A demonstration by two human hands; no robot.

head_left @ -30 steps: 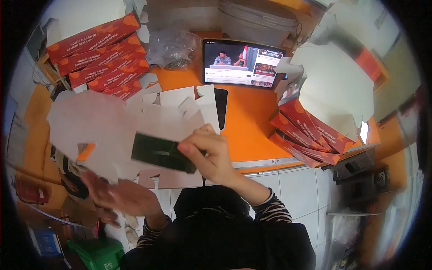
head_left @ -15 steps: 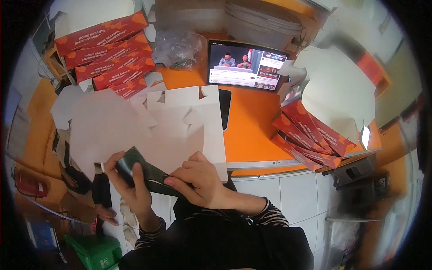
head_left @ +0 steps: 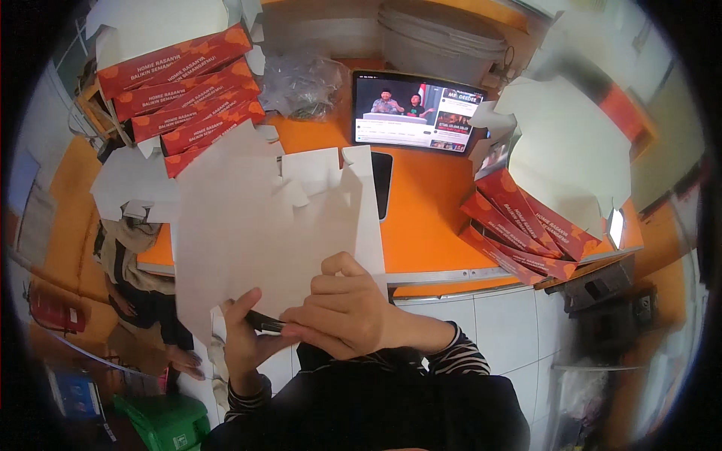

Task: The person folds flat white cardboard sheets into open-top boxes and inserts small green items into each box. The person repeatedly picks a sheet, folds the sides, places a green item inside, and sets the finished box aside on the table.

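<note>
Both my hands are at the near edge of the table, over the lower part of a flat white cardboard box blank (head_left: 241, 225) with cut tabs. A narrow dark green cardboard flap (head_left: 263, 323) shows almost edge-on between them; whether it joins the white blank is hidden. My left hand (head_left: 244, 342) pinches the flap's left end, thumb raised along it. My right hand (head_left: 342, 312) is closed over its right end with curled fingers. More white cardboard (head_left: 355, 225) lies beneath the blank on the table.
Red-fronted boxes (head_left: 177, 68) are stacked far left, and another red-fronted stack (head_left: 526, 218) stands right. A lit tablet (head_left: 410, 113), clear plastic bag (head_left: 301, 83) and large tub (head_left: 444, 41) are at the back. A dark phone-like device (head_left: 382, 184) lies mid-table. Another person's feet (head_left: 184, 361) show left.
The white blank has shifted right and turned. The green flap, broad in view before, has tilted to a thin edge. My left hand has moved slightly right and lower, nearer my right.
</note>
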